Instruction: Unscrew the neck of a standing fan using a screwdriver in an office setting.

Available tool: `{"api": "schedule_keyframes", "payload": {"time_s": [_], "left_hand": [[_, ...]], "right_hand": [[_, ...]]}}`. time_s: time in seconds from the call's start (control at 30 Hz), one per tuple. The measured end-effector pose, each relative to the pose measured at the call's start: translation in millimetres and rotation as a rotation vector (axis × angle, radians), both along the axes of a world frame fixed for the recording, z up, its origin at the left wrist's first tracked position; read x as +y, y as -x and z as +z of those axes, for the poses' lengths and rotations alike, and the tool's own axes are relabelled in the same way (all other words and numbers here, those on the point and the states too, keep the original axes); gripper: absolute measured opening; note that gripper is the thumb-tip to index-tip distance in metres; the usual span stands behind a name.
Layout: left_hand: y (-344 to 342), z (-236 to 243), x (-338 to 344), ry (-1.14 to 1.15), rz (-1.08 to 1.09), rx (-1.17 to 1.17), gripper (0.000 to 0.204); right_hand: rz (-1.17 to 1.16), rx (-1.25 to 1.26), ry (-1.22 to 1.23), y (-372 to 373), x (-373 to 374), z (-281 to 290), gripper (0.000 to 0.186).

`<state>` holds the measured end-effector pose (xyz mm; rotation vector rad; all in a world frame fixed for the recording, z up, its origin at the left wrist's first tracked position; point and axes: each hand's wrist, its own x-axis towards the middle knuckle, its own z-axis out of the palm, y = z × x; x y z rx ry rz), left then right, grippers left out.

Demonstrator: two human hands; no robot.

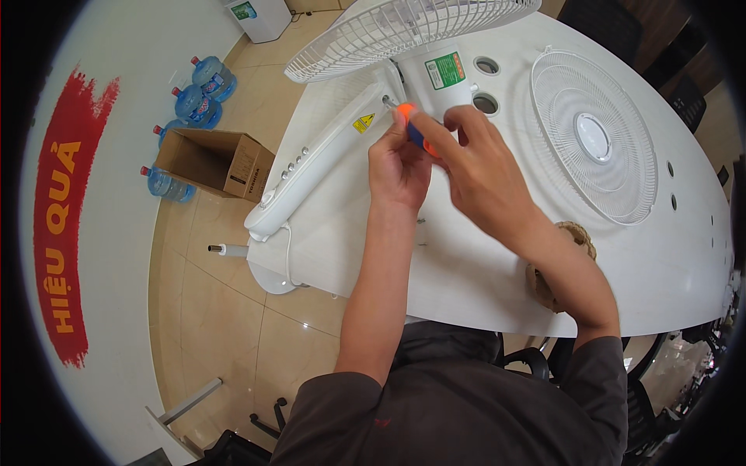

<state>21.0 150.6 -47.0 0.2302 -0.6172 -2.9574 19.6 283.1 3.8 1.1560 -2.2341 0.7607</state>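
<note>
A screwdriver (pixel 417 138) with an orange and blue handle points up and left at the neck of a white electric fan (pixel 315 155), which lies on its side on the table. My right hand (pixel 482 171) is closed round the handle. With its fingers pinched near the front of the handle, my left hand (pixel 400 167) steadies the tool. The shaft meets the fan's neck by a small hole or screw; the exact contact is too small to tell. Beyond my hands is the fan's motor housing (pixel 448 78) with a green label, and a rear grille (pixel 412 31) above it.
A loose round fan grille (pixel 622 167) lies on the white table (pixel 466 283) at right. Something beige and woven (pixel 576 233) is partly hidden under my right forearm. On the floor at left are an open cardboard box (pixel 252 167) and several blue water bottles (pixel 214 78). Chairs surround the table.
</note>
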Motion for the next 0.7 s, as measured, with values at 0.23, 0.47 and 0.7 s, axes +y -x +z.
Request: {"api": "schedule_keyframes", "payload": {"time_s": [0.23,0.47,0.7], "left_hand": [[11.0,-15.3,12.9,-0.318,-0.009,0.229,0.032],[2.8,2.1,6.3,-0.129,-0.058,0.145,0.033],[7.9,-1.2,7.8,-0.125,-0.01,0.056,0.031]], "right_hand": [[-0.077,-0.187,0.173,-4.9,-7.2,-4.6,0.036],[0.092,0.096,0.081,12.8,3.2,2.2,0.041],[-0.051,-0.1,0.3,-5.1,-6.5,1.5,0.042]]}}
